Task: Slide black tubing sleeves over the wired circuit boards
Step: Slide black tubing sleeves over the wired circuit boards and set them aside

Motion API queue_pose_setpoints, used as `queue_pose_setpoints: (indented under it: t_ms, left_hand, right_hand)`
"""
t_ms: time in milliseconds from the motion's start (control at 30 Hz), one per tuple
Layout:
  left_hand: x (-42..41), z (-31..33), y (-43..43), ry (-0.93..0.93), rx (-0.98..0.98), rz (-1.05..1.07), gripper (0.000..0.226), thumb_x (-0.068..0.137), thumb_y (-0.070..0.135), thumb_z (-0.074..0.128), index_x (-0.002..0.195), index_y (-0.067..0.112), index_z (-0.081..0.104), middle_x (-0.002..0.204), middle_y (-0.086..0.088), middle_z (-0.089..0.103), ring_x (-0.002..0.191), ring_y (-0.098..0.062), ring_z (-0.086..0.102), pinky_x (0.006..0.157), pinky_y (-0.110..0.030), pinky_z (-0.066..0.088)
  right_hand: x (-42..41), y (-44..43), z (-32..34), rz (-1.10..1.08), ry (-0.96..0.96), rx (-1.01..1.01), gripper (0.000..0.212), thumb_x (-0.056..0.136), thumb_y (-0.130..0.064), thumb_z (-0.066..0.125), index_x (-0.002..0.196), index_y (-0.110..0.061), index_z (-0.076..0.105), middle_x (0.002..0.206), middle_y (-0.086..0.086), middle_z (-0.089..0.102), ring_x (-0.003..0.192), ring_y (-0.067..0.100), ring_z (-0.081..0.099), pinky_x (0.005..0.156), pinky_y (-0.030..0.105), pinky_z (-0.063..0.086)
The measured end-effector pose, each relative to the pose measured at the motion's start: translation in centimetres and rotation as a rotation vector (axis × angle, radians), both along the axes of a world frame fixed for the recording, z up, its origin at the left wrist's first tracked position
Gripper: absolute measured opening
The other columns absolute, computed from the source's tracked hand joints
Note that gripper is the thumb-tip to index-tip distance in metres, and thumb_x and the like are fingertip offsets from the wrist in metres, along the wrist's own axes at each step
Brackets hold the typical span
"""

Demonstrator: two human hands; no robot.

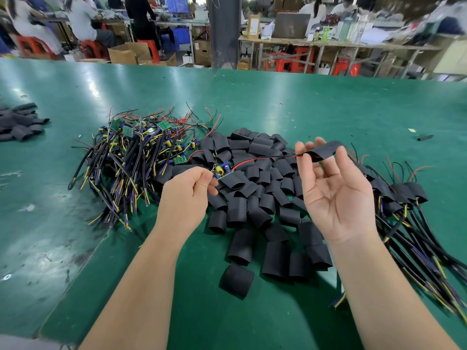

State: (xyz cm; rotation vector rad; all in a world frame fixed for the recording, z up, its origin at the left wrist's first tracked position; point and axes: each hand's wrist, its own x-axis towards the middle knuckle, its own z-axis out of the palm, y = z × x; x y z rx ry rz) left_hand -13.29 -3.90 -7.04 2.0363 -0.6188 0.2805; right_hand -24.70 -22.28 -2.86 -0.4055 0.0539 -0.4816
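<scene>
My left hand [187, 195] pinches a board [222, 171] by its left end. My right hand [336, 195], palm up, grips a sleeve [326, 151] at the fingertips. Both hover over the spare pile [252, 198], toward the table's [303, 97] near edge. I judge this the threading step: the leads [265, 159] reach the sleeve's mouth, so next it must slide left along them. The board's long axis lies left-right, leads pointing right

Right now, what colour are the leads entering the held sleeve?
The leads are one red, one black; head view shows it best.
</scene>
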Motion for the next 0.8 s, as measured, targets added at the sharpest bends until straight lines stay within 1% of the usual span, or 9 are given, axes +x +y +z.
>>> queue_pose_setpoints:
  t_ms: [100, 233, 333, 433, 500, 567, 600, 700, 800]
  left_hand:
    - [-0.2, 0.1, -0.1, 0.014, -0.033, -0.042, 0.034, 0.1, 0.02, 0.045, 0.071, 0.034, 0.056, 0.067, 0.015, 0.065, 0.06, 0.002, 0.055, 0.055, -0.009, 0.037]
    - [-0.8, 0.3, -0.4, -0.006, -0.049, -0.114, 0.03, 0.099, 0.02, 0.047, 0.074, 0.032, 0.058, 0.066, 0.015, 0.066, 0.056, -0.001, 0.054, 0.053, -0.009, 0.037]
    - [-1.2, 0.2, -0.8, -0.025, -0.045, -0.16, 0.027, 0.099, 0.021, 0.049, 0.078, 0.032, 0.06, 0.067, 0.016, 0.066, 0.056, -0.004, 0.054, 0.053, -0.011, 0.037]
    - [-1.6, 0.2, -1.1, -0.017, -0.052, -0.218, 0.026, 0.098, 0.022, 0.05, 0.079, 0.036, 0.06, 0.075, 0.02, 0.068, 0.065, -0.012, 0.06, 0.061, -0.021, 0.045]
    - [-1.7, 0.3, -1.1, -0.02, -0.073, -0.242, 0.026, 0.097, 0.025, 0.05, 0.078, 0.039, 0.059, 0.079, 0.022, 0.068, 0.068, -0.017, 0.062, 0.066, -0.027, 0.048]
    - [-1.7, 0.5, -1.2, -0.021, -0.105, -0.255, 0.023, 0.094, 0.029, 0.048, 0.078, 0.04, 0.06, 0.079, 0.022, 0.068, 0.069, -0.032, 0.061, 0.068, -0.039, 0.048]
    - [-1.7, 0.5, -1.2, -0.022, -0.119, -0.261, 0.023, 0.093, 0.03, 0.048, 0.078, 0.041, 0.061, 0.079, 0.022, 0.069, 0.069, -0.035, 0.061, 0.069, -0.043, 0.047]
    - [-1.7, 0.6, -1.2, -0.016, -0.144, -0.27, 0.022, 0.093, 0.031, 0.047, 0.078, 0.04, 0.061, 0.078, 0.021, 0.069, 0.068, -0.038, 0.06, 0.07, -0.045, 0.047]
    - [-1.7, 0.5, -1.2, -0.009, -0.166, -0.264, 0.023, 0.092, 0.03, 0.048, 0.076, 0.038, 0.062, 0.076, 0.02, 0.069, 0.068, -0.038, 0.058, 0.07, -0.046, 0.046]
  right_hand:
    - [0.2, -0.1, -0.3, -0.007, 0.004, -0.052, 0.024, 0.083, -0.016, 0.058, 0.103, -0.003, 0.06, 0.102, 0.013, 0.065, 0.102, 0.031, 0.068, 0.083, 0.034, 0.057]
    - [0.7, 0.2, -1.1, -0.012, 0.113, -0.329, 0.024, 0.078, -0.019, 0.06, 0.102, -0.02, 0.06, 0.102, 0.0, 0.071, 0.099, 0.023, 0.068, 0.082, 0.031, 0.057]
    - [1.3, 1.2, -1.8, -0.027, 0.19, -0.486, 0.029, 0.07, -0.013, 0.066, 0.099, -0.017, 0.06, 0.1, 0.006, 0.069, 0.089, 0.017, 0.066, 0.075, 0.026, 0.055]
    - [1.5, 1.9, -2.4, -0.02, 0.207, -0.589, 0.028, 0.07, -0.01, 0.068, 0.096, -0.01, 0.057, 0.093, 0.018, 0.061, 0.082, 0.018, 0.064, 0.069, 0.026, 0.053]
    - [1.5, 1.8, -2.5, -0.026, 0.195, -0.605, 0.023, 0.071, -0.011, 0.068, 0.092, -0.009, 0.059, 0.081, 0.013, 0.064, 0.077, 0.018, 0.064, 0.068, 0.025, 0.053]
    - [1.4, 1.6, -2.4, -0.045, 0.2, -0.622, 0.018, 0.07, -0.011, 0.068, 0.087, -0.011, 0.063, 0.071, 0.003, 0.067, 0.071, 0.016, 0.066, 0.066, 0.025, 0.054]
    - [1.3, 1.5, -2.4, -0.057, 0.207, -0.633, 0.018, 0.071, -0.011, 0.069, 0.087, -0.011, 0.062, 0.07, 0.002, 0.067, 0.069, 0.015, 0.066, 0.065, 0.025, 0.054]
    - [1.3, 1.5, -2.3, -0.13, 0.228, -0.707, 0.02, 0.076, -0.003, 0.067, 0.091, -0.012, 0.057, 0.061, -0.003, 0.061, 0.064, 0.015, 0.064, 0.065, 0.026, 0.054]
    - [1.1, 1.5, -2.0, -0.157, 0.19, -0.773, 0.036, 0.068, -0.006, 0.07, 0.101, -0.015, 0.058, 0.061, -0.005, 0.053, 0.065, 0.013, 0.058, 0.066, 0.026, 0.055]
